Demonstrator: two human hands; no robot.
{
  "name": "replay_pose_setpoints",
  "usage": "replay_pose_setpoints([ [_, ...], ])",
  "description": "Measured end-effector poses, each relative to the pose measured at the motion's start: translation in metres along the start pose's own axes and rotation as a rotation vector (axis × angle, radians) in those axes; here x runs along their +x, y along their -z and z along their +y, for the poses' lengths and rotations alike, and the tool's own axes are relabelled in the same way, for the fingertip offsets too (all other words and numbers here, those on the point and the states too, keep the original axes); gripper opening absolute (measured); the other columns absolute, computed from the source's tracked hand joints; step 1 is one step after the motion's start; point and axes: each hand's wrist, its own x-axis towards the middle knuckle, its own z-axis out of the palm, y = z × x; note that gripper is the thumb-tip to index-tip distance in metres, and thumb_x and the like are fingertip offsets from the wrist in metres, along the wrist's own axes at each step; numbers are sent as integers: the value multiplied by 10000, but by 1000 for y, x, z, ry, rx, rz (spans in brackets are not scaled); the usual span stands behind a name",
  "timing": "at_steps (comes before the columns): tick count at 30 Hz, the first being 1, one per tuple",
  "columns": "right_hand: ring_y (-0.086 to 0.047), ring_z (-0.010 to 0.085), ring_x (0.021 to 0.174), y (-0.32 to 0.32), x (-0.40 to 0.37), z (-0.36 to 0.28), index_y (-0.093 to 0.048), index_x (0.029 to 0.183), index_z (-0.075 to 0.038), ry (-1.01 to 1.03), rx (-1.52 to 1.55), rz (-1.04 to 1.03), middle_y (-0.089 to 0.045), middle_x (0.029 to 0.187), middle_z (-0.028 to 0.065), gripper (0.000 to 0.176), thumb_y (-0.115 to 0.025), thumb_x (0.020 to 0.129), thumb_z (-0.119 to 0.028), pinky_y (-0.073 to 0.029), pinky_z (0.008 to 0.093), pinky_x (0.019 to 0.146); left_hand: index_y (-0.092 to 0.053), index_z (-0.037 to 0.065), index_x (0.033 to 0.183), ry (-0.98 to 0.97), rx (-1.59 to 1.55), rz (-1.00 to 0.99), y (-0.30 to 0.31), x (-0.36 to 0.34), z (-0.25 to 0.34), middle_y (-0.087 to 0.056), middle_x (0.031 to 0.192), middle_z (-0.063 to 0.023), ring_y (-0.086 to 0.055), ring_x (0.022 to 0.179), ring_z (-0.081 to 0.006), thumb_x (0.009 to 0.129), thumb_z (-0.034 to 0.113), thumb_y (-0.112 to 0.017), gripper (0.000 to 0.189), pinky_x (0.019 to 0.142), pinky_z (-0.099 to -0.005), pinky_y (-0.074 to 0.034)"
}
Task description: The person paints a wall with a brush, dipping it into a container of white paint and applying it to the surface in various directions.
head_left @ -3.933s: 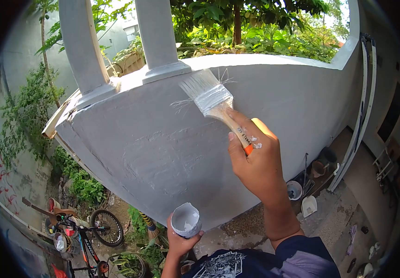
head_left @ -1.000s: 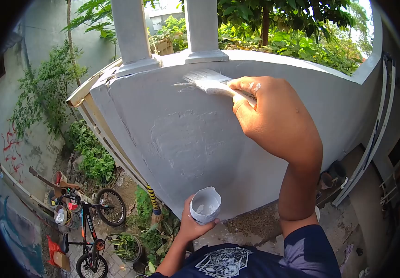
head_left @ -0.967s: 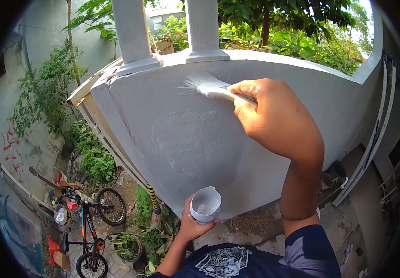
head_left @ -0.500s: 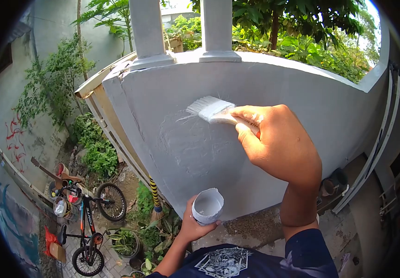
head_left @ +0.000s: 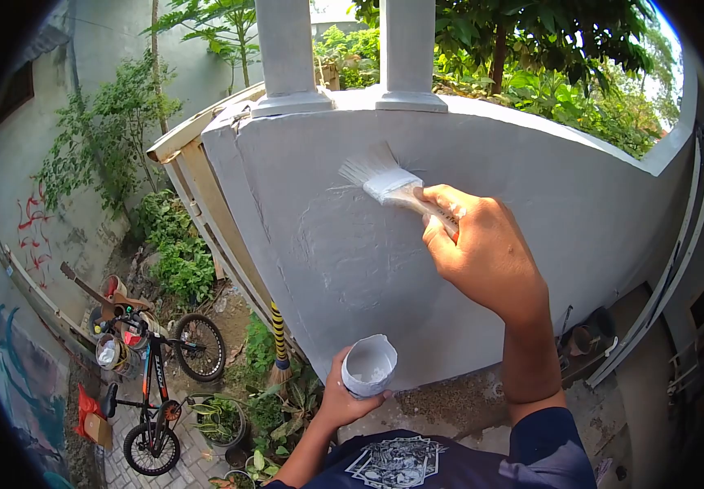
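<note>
My right hand (head_left: 482, 244) is closed round the wooden handle of a wide paintbrush (head_left: 393, 186). The brush's pale bristles fan out against the grey wall (head_left: 482, 155), pointing up and left. Rough, raised patches show on the wall just below the brush. Lower down, my left hand (head_left: 342, 403) grips a small paint cup (head_left: 368, 365) with a ragged rim, smeared with pale grey paint. Some paint shows inside the cup, which is tilted slightly toward me.
Two grey posts (head_left: 405, 57) rise from the wall's top edge. A bicycle (head_left: 156, 383) and buckets stand at the lower left, near a potted plant (head_left: 220, 422). A broom with a striped handle (head_left: 279, 338) leans by the wall's left edge. Dark pots (head_left: 592, 332) sit at the right.
The brush has swung more upright, its bristles now splayed up and left on the wall. The view has shifted slightly left. My left hand still holds the cup.
</note>
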Motion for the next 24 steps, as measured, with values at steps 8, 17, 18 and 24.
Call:
replay_pose_setpoints([
  [8, -641, 271, 607, 17, -11, -12, -687, 1092, 43, -41, 62, 18, -654, 706, 222, 280, -603, 854, -78, -502, 366, 590, -393, 5, 1405, -8, -3, -20, 0, 1, -1, -578, 1294, -145, -571, 1220, -239, 659, 189, -919, 931, 1049, -388, -438],
  [17, -676, 419, 725, -10, 3, -16, -681, 1147, 16, -5, -23, -92, -668, 809, 269, 304, -599, 885, -113, -549, 432, 694, -372, -1, 1427, 1, -30, -46, -12, 2, 5, -555, 1323, -145, -537, 1254, -243, 627, 232, -942, 1009, 1075, -391, -406],
  [18, -675, 421, 718, -16, -1, -12, -680, 1134, 17, -6, -49, -156, -665, 794, 270, 289, -603, 881, -100, -549, 425, 687, -370, 0, 1427, 8, -17, -45, -10, 0, 6, -558, 1322, -144, -540, 1250, -240, 628, 231, -942, 1009, 1074, -391, -407],
  [24, -682, 415, 721, 15, 2, -49, -692, 1146, 20, 92, 149, 33, -684, 815, 265, 300, -611, 877, -84, -550, 415, 685, -376, 12, 1426, 3, 24, -74, -7, 0, -3, -569, 1321, -149, -561, 1241, -246, 661, 213, -928, 965, 1069, -397, -420],
])
